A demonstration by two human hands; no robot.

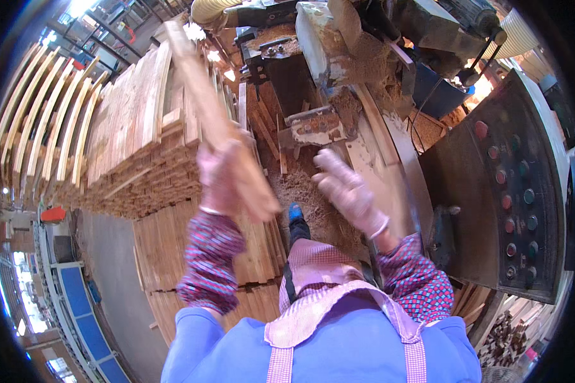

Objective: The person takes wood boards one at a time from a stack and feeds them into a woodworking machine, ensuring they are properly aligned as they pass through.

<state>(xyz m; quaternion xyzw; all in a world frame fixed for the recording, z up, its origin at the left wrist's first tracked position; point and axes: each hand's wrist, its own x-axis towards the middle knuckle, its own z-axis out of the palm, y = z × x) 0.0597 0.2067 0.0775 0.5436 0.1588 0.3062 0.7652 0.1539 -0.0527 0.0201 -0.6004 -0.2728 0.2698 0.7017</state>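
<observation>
Left hand (220, 175) had its grip closed round a long wood slat (201, 89) near its lower end, raised over the stacked boards (153, 159); looked light, stiff, splintery; right hand (348, 191) was spread, empty.

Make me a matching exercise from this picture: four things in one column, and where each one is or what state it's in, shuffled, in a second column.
Things:
1. left hand
2. right hand
3. control panel
4. stacked boards

Places or states:
A. at the person's right, studded with round buttons
B. open, holding nothing
C. piled at the person's left
D. gripping a wooden slat that points up and away

Pairs: 1-D, 2-B, 3-A, 4-C
</observation>
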